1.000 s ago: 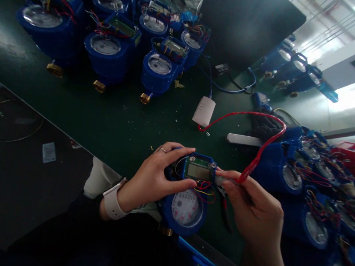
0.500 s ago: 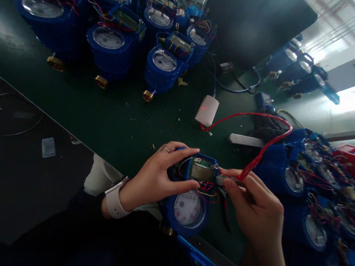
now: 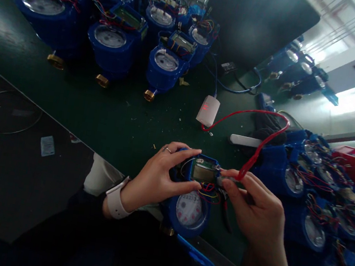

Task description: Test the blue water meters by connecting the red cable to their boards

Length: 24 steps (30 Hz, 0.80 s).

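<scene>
– Seeing the blue meter (image 3: 189, 211) where?
– Sitting toward half past five from centre, being gripped by the left hand (image 3: 156, 174), spreading wide around its twelve o'clock end
– Doing what with the right hand (image 3: 255, 204)?
– Pinching the red cable (image 3: 253, 159) by its pale tip (image 3: 219, 181), at the meter's three o'clock edge; probably best keeping it level, pressing gently
</scene>
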Each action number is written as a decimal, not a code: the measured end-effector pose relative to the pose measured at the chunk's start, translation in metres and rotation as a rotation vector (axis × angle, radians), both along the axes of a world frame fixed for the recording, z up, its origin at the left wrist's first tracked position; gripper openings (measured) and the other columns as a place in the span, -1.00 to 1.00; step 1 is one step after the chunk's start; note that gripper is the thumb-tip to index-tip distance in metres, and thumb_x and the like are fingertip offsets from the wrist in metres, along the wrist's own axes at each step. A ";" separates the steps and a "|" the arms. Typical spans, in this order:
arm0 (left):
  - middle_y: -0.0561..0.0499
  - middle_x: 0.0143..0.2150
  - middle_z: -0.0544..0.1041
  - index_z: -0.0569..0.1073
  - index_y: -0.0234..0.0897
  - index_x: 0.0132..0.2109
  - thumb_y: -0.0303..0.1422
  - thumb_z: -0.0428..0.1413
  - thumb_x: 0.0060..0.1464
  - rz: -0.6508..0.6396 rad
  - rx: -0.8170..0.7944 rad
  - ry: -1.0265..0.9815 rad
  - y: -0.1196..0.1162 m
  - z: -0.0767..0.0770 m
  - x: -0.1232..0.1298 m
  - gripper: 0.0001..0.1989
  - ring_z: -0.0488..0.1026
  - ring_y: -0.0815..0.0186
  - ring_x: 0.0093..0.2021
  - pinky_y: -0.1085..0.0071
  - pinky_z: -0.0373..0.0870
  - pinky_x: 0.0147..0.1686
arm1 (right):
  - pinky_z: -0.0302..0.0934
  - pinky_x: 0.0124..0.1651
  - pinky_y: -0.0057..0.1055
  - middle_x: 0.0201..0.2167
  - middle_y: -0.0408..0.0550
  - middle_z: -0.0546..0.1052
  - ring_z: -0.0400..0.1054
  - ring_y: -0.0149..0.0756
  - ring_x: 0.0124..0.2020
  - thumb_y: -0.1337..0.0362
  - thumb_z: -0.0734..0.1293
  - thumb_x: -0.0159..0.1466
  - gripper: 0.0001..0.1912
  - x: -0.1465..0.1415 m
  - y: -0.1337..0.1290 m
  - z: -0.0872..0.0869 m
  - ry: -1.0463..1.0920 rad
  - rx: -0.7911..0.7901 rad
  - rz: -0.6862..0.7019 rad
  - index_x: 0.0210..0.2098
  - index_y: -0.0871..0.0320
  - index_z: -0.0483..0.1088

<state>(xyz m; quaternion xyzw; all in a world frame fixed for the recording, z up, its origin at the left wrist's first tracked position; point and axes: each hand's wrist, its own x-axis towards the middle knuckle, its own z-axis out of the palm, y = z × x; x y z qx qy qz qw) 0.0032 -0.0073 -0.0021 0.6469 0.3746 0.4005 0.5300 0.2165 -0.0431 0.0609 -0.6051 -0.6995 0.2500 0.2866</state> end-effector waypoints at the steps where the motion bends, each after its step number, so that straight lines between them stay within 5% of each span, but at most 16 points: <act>1: -0.11 0.13 0.38 0.38 -0.18 0.19 -0.20 0.30 0.04 0.000 0.000 0.000 0.000 0.000 0.000 -0.42 0.35 0.12 0.15 0.16 0.32 0.15 | 0.51 -0.37 -0.51 -0.23 -0.12 0.55 0.48 -0.34 -0.33 0.35 0.34 0.32 -0.89 0.000 0.000 0.000 -0.001 -0.001 -0.002 -0.19 0.05 0.50; 24: -0.12 0.12 0.39 0.39 -0.18 0.18 -0.21 0.30 0.04 0.007 0.008 0.001 0.000 0.001 0.000 -0.44 0.36 0.11 0.14 0.15 0.32 0.15 | 0.53 -0.38 -0.43 -0.24 -0.06 0.61 0.54 -0.26 -0.32 0.29 0.35 0.31 -0.90 -0.002 -0.005 -0.007 0.111 0.000 -0.143 -0.20 0.08 0.51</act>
